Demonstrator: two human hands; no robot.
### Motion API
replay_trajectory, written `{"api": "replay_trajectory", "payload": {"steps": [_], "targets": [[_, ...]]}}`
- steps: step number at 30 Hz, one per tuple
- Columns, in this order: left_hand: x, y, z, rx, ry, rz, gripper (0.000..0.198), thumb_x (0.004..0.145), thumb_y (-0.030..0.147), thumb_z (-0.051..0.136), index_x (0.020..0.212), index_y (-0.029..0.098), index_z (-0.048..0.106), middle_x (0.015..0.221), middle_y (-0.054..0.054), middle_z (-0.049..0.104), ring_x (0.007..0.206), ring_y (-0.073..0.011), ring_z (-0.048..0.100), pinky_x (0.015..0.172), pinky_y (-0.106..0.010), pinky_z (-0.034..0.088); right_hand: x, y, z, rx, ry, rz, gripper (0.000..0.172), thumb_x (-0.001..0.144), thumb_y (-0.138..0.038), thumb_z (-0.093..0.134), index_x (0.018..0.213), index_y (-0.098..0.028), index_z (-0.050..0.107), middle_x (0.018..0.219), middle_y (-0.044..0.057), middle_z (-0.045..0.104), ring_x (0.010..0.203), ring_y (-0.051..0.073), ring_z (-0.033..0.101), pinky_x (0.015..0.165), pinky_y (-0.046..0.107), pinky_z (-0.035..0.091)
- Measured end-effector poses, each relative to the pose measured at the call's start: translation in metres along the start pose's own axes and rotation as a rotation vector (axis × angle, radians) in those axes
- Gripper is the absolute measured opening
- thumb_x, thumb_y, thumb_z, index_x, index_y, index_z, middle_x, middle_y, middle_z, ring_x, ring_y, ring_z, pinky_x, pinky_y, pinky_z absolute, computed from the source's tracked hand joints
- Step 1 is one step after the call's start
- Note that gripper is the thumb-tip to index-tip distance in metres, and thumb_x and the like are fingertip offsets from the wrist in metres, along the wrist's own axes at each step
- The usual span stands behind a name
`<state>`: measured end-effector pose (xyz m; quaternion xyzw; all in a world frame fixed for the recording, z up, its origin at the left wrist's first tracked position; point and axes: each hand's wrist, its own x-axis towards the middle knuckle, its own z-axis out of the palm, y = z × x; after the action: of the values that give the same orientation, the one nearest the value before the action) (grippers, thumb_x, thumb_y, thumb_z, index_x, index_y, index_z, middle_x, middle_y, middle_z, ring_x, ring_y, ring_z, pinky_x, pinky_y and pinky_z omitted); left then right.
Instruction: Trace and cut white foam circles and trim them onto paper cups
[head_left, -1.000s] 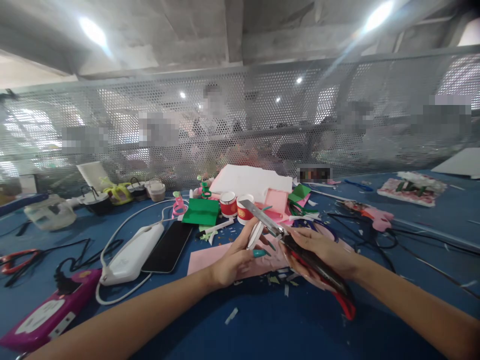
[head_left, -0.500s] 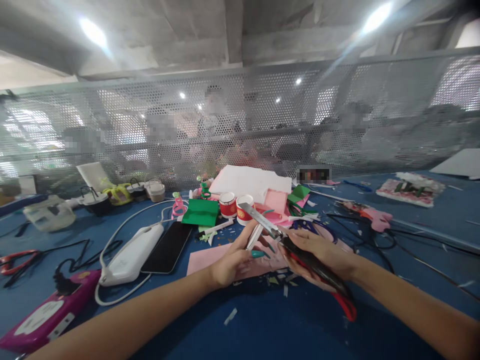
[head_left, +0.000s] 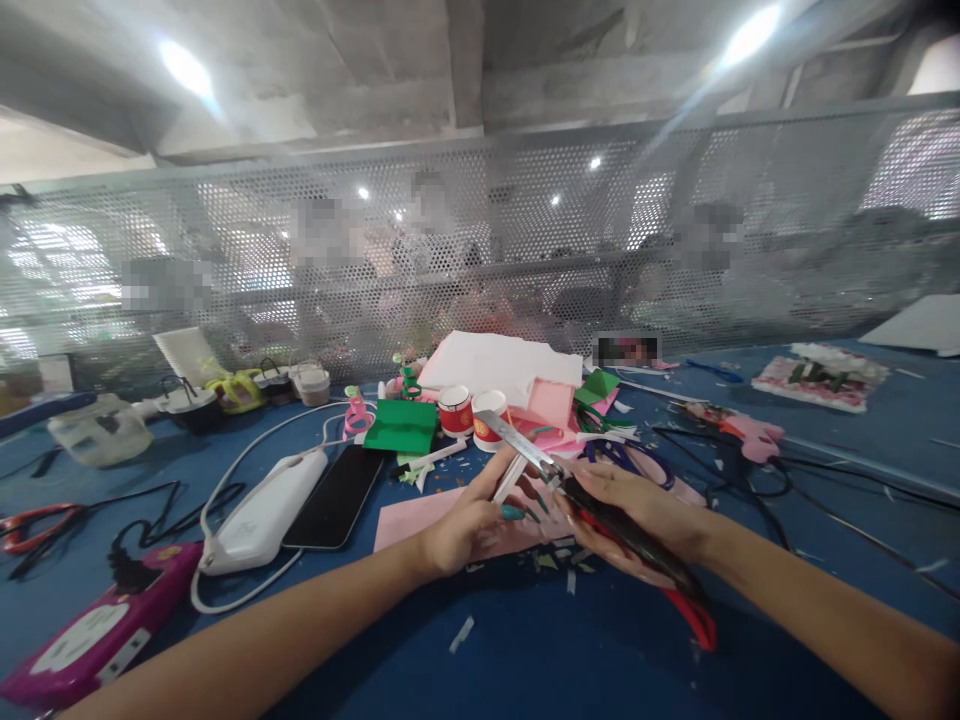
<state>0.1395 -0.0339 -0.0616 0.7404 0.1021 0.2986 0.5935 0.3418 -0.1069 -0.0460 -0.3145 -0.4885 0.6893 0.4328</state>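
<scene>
My right hand (head_left: 664,515) is closed around the black-and-red handles of a pair of scissors (head_left: 517,442). Their metal blades point up and left, over my left hand. White paper strips (head_left: 509,480) are pinched in my left hand (head_left: 469,515), close beneath the blades. Whether the blades touch the strips I cannot tell. Under both hands lies a sheet of pink paper (head_left: 405,516), with small paper scraps (head_left: 547,562) along its near edge. Two red-and-white paper cups (head_left: 455,412) stand just beyond the scissors.
Left of my hands are a black phone (head_left: 336,500), a white power bank (head_left: 266,512) with a cable and a purple power strip (head_left: 105,630). A green folded sheet (head_left: 401,426) lies near the cups. To the right sits a pink glue gun (head_left: 750,436) among black cords. A perforated metal screen (head_left: 525,230) stands behind.
The scissors' handles have spread slightly, the red one moving a little lower and right. My left fingers have shifted slightly; both hands keep their holds.
</scene>
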Motion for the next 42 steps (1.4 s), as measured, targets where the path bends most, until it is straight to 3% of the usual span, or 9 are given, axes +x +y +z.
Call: {"api": "replay_trajectory", "payload": {"steps": [4,7,11,15,21,26,32,37,42], "targets": [[-0.002,0.001,-0.001,-0.04,-0.05,-0.035,0.076,0.064,0.018,0.049,0.139,0.028,0.041,0.133,-0.005,0.051,0.11,-0.0259,0.051,0.094,-0.043,0.042,-0.001,0.0,0.002,-0.02,-0.022,0.004,0.039,0.076,-0.054,0.068,0.078,-0.016,0.057,0.058,-0.002,0.06,0.037,0.005,0.047,0.033,0.017,0.029],[-0.005,0.003,-0.001,-0.051,-0.083,-0.105,0.08,0.063,0.014,0.049,0.14,0.033,0.04,0.144,-0.001,0.043,0.123,-0.0295,0.046,0.101,-0.046,0.037,0.0,0.002,0.003,-0.008,-0.025,0.012,0.039,0.075,-0.053,0.07,0.082,-0.016,0.059,0.063,-0.002,0.062,0.04,0.005,0.049,0.038,0.018,0.035],[-0.004,0.0,-0.002,-0.017,-0.074,-0.024,0.079,0.066,0.014,0.052,0.141,0.033,0.039,0.148,0.0,0.039,0.132,-0.0312,0.036,0.11,-0.046,0.026,0.001,0.004,0.002,0.009,-0.038,-0.027,0.037,0.077,-0.052,0.067,0.08,-0.016,0.059,0.064,-0.001,0.062,0.041,0.005,0.049,0.04,0.018,0.038],[-0.002,-0.005,-0.004,0.005,-0.058,0.018,0.079,0.068,0.015,0.051,0.144,0.028,0.034,0.145,-0.004,0.039,0.127,-0.0291,0.039,0.105,-0.043,0.03,0.002,0.004,-0.002,0.031,-0.023,-0.06,0.034,0.083,-0.05,0.061,0.084,-0.015,0.059,0.055,-0.002,0.06,0.035,0.006,0.046,0.034,0.017,0.034],[-0.001,-0.003,-0.003,0.043,-0.074,0.012,0.072,0.071,0.02,0.048,0.141,0.027,0.034,0.128,-0.007,0.05,0.106,-0.0243,0.048,0.092,-0.041,0.04,0.001,0.003,-0.001,0.15,0.072,-0.032,0.029,0.075,-0.038,0.073,0.09,-0.017,0.061,0.071,0.0,0.066,0.056,0.009,0.061,0.049,0.017,0.048],[-0.001,-0.001,-0.004,0.072,-0.06,0.023,0.074,0.067,0.025,0.048,0.14,0.027,0.035,0.124,-0.007,0.052,0.104,-0.0247,0.05,0.092,-0.042,0.041,0.0,0.003,0.001,0.06,0.026,-0.022,0.035,0.076,-0.048,0.071,0.082,-0.016,0.059,0.065,-0.001,0.064,0.042,0.007,0.054,0.037,0.016,0.039],[-0.002,0.005,0.0,0.102,-0.067,-0.043,0.068,0.066,0.027,0.048,0.134,0.027,0.041,0.122,-0.007,0.053,0.101,-0.0248,0.051,0.091,-0.043,0.042,0.002,0.006,-0.002,0.024,0.0,-0.009,0.035,0.076,-0.051,0.069,0.083,-0.017,0.061,0.069,0.001,0.065,0.045,0.007,0.054,0.039,0.018,0.04],[-0.001,0.007,0.001,0.072,-0.075,-0.059,0.069,0.063,0.027,0.049,0.132,0.026,0.043,0.119,-0.007,0.054,0.1,-0.0244,0.051,0.091,-0.043,0.042,0.001,0.007,0.001,0.109,0.034,0.011,0.033,0.072,-0.046,0.074,0.085,-0.018,0.06,0.073,0.001,0.064,0.064,0.01,0.06,0.049,0.018,0.044],[-0.002,0.003,0.001,0.009,-0.121,-0.093,0.07,0.07,0.032,0.051,0.139,0.028,0.039,0.127,-0.007,0.052,0.102,-0.0243,0.053,0.094,-0.044,0.042,0.002,0.008,0.004,0.089,-0.013,0.022,0.037,0.072,-0.049,0.073,0.086,-0.017,0.06,0.072,0.001,0.063,0.057,0.01,0.059,0.044,0.018,0.041]]}}
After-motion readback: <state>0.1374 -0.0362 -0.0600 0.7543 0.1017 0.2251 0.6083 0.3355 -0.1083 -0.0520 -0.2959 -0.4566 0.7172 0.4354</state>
